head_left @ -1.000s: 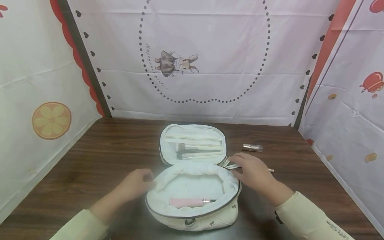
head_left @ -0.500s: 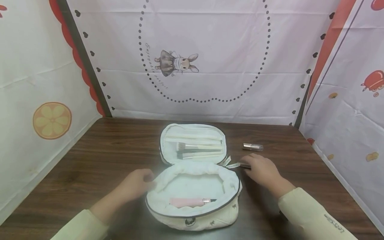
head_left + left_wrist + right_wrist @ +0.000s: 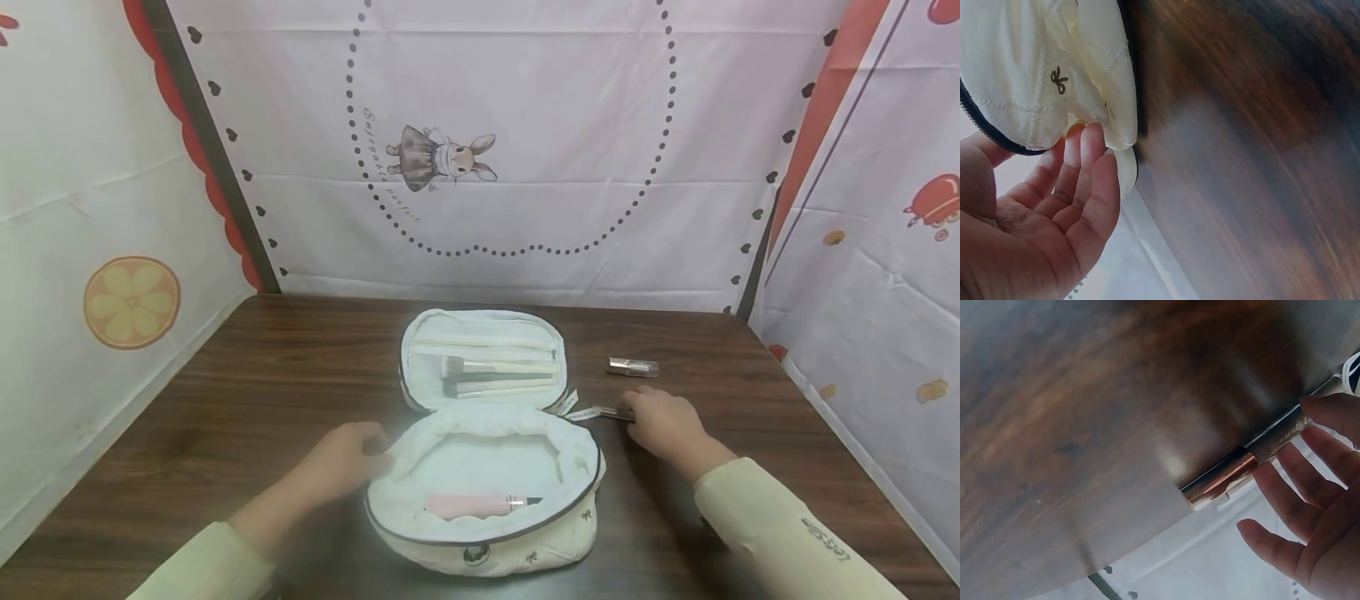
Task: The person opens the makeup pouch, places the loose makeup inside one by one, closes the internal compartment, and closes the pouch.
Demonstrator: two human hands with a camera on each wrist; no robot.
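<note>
A cream cosmetic bag (image 3: 551,546) stands unzipped with its lid laid back. A pink tube (image 3: 476,505) with a dark tip lies inside, and makeup brushes (image 3: 502,367) sit in the lid's pocket. My left hand (image 3: 341,462) grips the bag's left rim; in the left wrist view its thumb is on one side of the edge and its fingers on the other. To the bag's right, my right hand (image 3: 666,423) pinches a slim cosmetic tube (image 3: 1222,477) with a shiny rose-gold end, lying on the table. Fingers partly cover that tube.
Behind the right hand lies a small lipstick-like tube (image 3: 632,367) with a clear end. Zipper pull ribbons (image 3: 581,413) stick out at the bag's right, near the pinched tube. The dark wooden table (image 3: 315,350) meets printed cloth walls (image 3: 525,108) at the back and sides.
My right hand has moved right, from the zipper ribbons at the bag's edge to the slim tube, which its fingers hold. My left hand stays at the bag's rim.
</note>
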